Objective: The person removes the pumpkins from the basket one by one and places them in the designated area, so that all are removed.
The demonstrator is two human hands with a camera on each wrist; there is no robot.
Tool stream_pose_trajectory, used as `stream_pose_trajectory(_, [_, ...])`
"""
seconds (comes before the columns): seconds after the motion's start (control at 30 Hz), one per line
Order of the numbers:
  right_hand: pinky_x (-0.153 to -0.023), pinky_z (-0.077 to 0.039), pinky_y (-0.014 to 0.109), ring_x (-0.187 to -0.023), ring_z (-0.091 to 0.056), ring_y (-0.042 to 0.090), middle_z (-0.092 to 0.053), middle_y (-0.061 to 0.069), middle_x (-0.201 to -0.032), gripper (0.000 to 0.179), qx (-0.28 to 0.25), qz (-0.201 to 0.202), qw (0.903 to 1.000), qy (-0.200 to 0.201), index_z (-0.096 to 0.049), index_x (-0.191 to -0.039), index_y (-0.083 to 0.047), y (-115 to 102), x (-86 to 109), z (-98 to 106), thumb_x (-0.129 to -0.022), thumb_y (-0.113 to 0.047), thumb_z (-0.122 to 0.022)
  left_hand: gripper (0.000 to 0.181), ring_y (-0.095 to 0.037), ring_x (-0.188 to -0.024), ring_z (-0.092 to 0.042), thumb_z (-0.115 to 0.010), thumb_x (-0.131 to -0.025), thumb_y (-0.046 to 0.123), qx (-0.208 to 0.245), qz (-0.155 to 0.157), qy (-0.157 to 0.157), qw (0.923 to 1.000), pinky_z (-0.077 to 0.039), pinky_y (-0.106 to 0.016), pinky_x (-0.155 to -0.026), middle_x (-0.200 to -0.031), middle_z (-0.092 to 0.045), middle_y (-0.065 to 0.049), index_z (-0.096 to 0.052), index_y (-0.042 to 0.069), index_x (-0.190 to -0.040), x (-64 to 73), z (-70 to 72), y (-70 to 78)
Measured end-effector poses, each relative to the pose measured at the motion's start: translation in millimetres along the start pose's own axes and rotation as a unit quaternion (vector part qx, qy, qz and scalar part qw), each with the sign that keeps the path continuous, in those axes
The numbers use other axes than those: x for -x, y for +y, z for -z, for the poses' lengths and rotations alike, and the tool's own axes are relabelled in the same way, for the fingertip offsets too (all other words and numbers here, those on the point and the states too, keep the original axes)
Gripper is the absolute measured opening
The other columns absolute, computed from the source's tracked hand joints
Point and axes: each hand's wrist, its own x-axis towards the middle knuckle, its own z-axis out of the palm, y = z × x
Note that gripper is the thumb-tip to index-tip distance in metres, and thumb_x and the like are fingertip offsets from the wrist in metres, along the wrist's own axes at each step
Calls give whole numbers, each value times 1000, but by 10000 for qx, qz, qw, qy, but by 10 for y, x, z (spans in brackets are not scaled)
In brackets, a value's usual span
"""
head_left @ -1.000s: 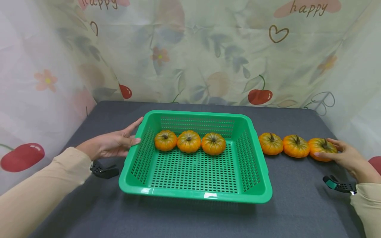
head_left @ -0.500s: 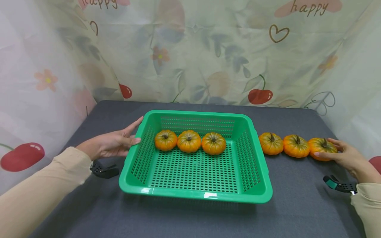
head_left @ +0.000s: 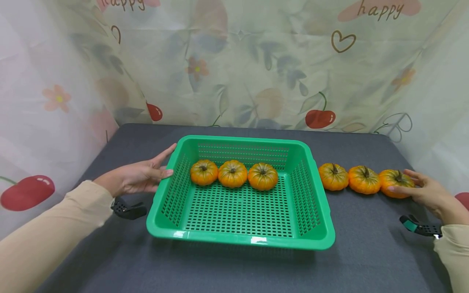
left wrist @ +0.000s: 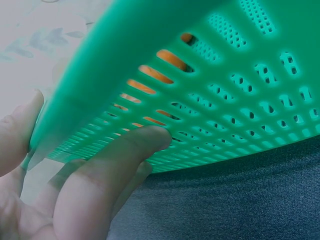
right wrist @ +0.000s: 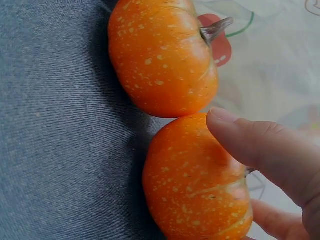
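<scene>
A green plastic basket with perforated walls sits mid-table, three small orange pumpkins lined up inside it, the middle one among them. My left hand grips the basket's left rim; in the left wrist view the thumb lies at the rim and the fingers are against the outer wall. Right of the basket, three more pumpkins form a row on the table: one by the basket, a middle one and the rightmost. My right hand holds the rightmost pumpkin between thumb and fingers.
A dark grey cloth covers the table. Patterned curtains stand behind and along both sides. Each wrist wears a dark strap, the left strap close to the basket and the right strap over the table.
My right hand and its strap have shifted very slightly to the right, the thumb tip moving a little along the rightmost pumpkin. The left hand, basket and pumpkins look unmoved.
</scene>
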Motion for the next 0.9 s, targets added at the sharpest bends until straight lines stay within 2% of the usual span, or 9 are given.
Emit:
stream_pose_trajectory(0.13, [-98,-39,66,-131,-12,63,10,45,-148,105,-75,35,10000,13,11,-152,-1,125,-109,42,-92,-46,-62,90,-36,-122,-56,-47,-102,7,-9,12,25,10000,-48,-54,-97,-162,13,-13,13,57,-146,-4,4,-1])
stream_pose_trajectory(0.2, [-98,-37,68,-131,-13,64,10,44,-148,106,-76,61,9999,67,11,-152,-1,227,-207,80,-92,-48,-62,90,-36,-123,-55,-47,-102,7,-21,19,35,10000,-48,-54,-97,-162,13,-13,14,56,-146,-6,7,-3])
stream_pose_trajectory(0.23, [-99,-28,74,-131,-10,64,11,43,-149,107,-165,113,9998,64,12,-152,-2,275,-247,102,-92,-48,-62,90,-36,-123,-55,-47,-102,7,-27,16,31,10000,-48,-54,-97,-162,13,-14,14,56,-146,-5,9,-2])
stream_pose_trajectory(0.37, [-102,-23,75,-135,-9,61,8,38,-153,106,-301,177,9990,288,15,-153,-11,411,-374,157,-91,-54,-59,90,-36,-123,-55,-47,-102,7,-39,15,33,10000,-48,-54,-97,-162,13,-14,14,56,-146,-3,12,0])
stream_pose_trajectory(0.47, [-107,-17,72,-140,-4,55,9,35,-154,100,-424,193,9982,386,16,-153,-14,256,-243,182,-94,-54,-54,90,-36,-124,-54,-47,-102,7,-57,19,32,10000,-48,-55,-98,-162,13,-14,14,57,-146,-4,11,-1])
stream_pose_trajectory(0.57, [-110,-12,70,-141,-1,53,10,34,-155,95,-546,246,9969,508,14,-153,-9,-69,5,175,-97,-49,-51,90,-36,-124,-55,-47,-102,8,-87,14,49,9999,-47,-55,-98,-162,13,-13,13,58,-146,-4,7,1])
stream_pose_trajectory(0.67, [-110,-8,70,-139,-1,56,9,35,-154,90,-656,485,9938,761,10,-154,-6,-354,218,137,-99,-44,-50,90,-35,-124,-54,-48,-101,8,-102,10,64,9999,-47,-55,-98,-162,13,-12,12,58,-145,-2,2,5])
stream_pose_trajectory(0.8, [-115,-8,63,-143,-4,49,4,31,-157,82,-735,681,9884,1143,4,-156,-18,-548,351,84,-99,-42,-50,90,-35,-124,-54,-48,-101,8,-88,12,75,9999,-47,-55,-99,-162,13,-12,12,59,-145,-1,-3,7])
stream_pose_trajectory(0.9, [-120,-10,52,-147,-6,40,1,25,-160,77,-750,875,9847,1307,0,-156,-26,-628,400,59,-99,-40,-50,90,-36,-124,-54,-48,-101,8,-96,16,75,9999,-47,-56,-99,-162,13,-12,13,58,-146,-3,-5,4])
